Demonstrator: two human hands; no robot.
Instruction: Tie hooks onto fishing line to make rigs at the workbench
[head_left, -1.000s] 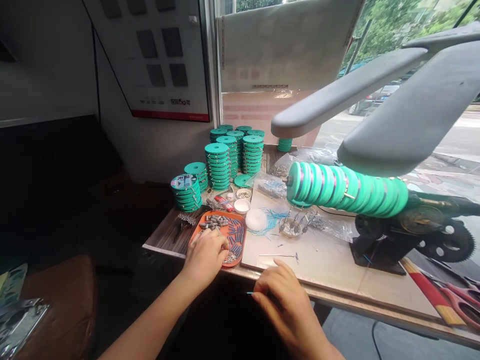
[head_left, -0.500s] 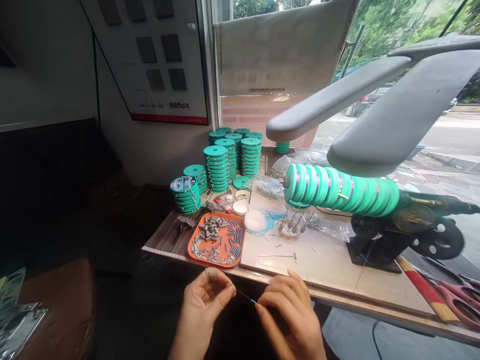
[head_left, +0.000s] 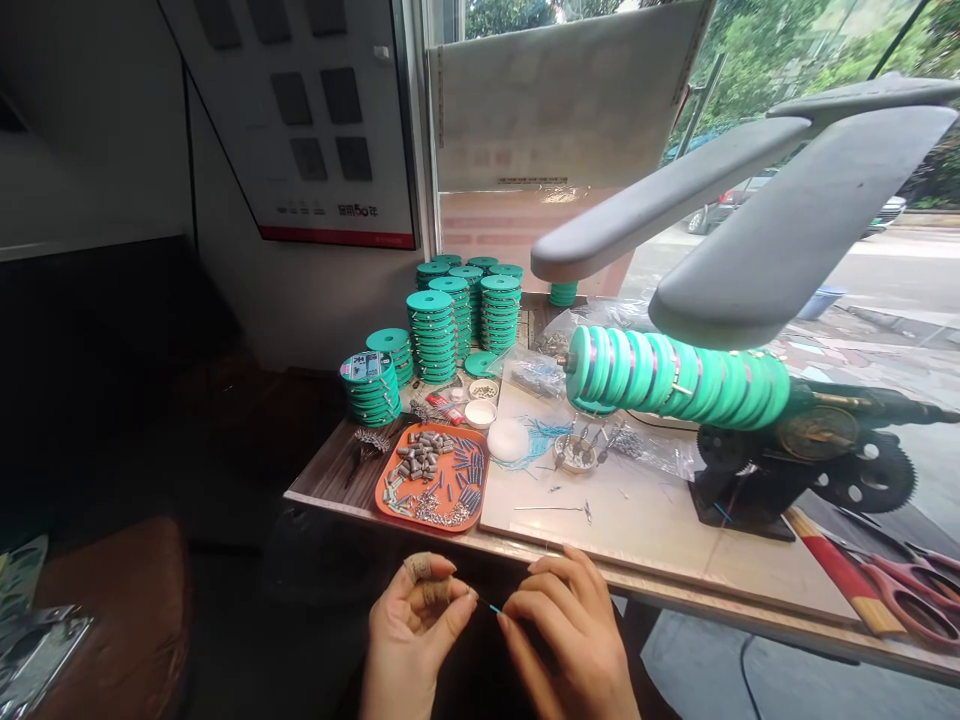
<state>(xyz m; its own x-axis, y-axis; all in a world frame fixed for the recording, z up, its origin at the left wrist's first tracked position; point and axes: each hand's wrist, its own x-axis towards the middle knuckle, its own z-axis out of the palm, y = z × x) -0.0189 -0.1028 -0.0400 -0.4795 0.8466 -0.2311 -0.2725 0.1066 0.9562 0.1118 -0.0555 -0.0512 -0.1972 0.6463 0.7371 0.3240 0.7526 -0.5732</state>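
Left hand point(head_left: 416, 632) has thumb and forefinger pinched together by one end of a thin dark strand point(head_left: 482, 601); too tiny to tell what's between those tips. Right hand point(head_left: 571, 632) pinches the blue piece point(head_left: 493, 608) at the other end, thumb against forefinger, other fingers loosely bent; it all hangs just off the table edge point(head_left: 525, 548), nearer you than the orange tray point(head_left: 448, 463). My take — grip lightly and hold both pinches close; thin stuff probably kinks; line the ends up straight, steady the wrists, go slow — dropped bits likely vanish.
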